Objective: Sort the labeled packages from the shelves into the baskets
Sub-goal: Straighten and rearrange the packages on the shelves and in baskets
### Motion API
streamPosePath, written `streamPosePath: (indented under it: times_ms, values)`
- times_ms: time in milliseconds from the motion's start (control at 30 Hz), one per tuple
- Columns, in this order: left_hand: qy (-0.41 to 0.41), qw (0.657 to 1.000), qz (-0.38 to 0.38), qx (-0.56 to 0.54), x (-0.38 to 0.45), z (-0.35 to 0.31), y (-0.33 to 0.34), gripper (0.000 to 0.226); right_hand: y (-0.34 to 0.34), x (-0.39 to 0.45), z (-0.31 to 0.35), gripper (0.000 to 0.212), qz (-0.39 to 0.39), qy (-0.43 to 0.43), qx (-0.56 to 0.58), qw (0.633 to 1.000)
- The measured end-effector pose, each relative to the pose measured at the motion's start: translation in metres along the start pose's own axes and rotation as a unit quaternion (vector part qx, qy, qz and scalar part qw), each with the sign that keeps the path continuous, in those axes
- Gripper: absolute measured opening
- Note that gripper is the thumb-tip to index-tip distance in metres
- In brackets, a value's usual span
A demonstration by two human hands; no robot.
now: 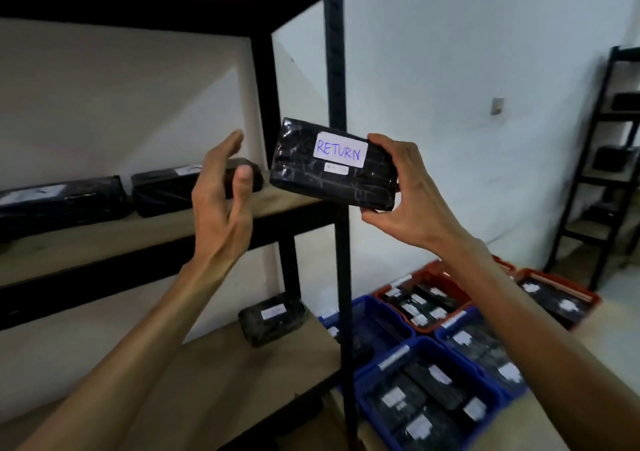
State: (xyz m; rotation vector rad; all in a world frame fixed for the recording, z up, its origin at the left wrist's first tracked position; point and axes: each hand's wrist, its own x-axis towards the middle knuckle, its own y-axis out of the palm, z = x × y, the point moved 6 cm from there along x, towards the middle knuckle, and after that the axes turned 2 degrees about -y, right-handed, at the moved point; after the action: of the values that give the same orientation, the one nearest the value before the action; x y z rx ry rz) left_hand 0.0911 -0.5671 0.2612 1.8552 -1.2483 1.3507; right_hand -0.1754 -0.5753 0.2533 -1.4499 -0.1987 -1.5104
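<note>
Right now the person's right hand [412,187] holds a black wrapped package [329,166] by its right end, thumb under the lower corner and fingers curled over the top, up in front of the black upright post [337,69] of the shelving. A white label [340,154] on the package's face reads "RETURN" in blue handwriting, with a smaller sticker just below it. The package is tilted, its left end higher and clear of the shelf.

To the left of that package the left hand [225,187] hangs open and holds nothing, fingers straight and loosely spread, thumb forward, not touching the package. Behind this hand two more black packages lie on the middle shelf board [156,229]: one [166,189] partly hidden by the hand, another [59,201] further left. Lower down, left of the post, a single small black package [272,317] sits on the lower shelf board.

To the right of the post, on the floor, stand blue baskets [426,398] and red baskets [422,298], all holding black packages with white labels; the writing there is too blurred to read. A second black rack [602,159] stands against the far wall.
</note>
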Motion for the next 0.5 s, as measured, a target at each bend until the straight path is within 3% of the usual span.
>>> streamPosePath:
  times_ms: [67,200,367,500]
  values:
    - [0.022,1.000,0.006,-0.008,-0.022,0.001,0.019,0.057,-0.005,-0.024,-0.028,0.096,-0.003,0.029,-0.011,1.000]
    - [0.022,0.995,0.095,-0.005,-0.080,0.011,0.076,0.049,0.004,-0.079,-0.091,0.095,0.043,0.124,-0.036,0.991]
    - [-0.102,0.971,0.218,-0.004,-0.154,0.042,0.159,0.033,0.029,-0.139,-0.167,0.096,0.120,0.217,-0.055,0.967]
    - [-0.165,0.949,0.269,0.003,-0.210,0.074,0.231,0.029,0.054,-0.169,-0.221,0.096,0.164,0.288,-0.049,0.942]
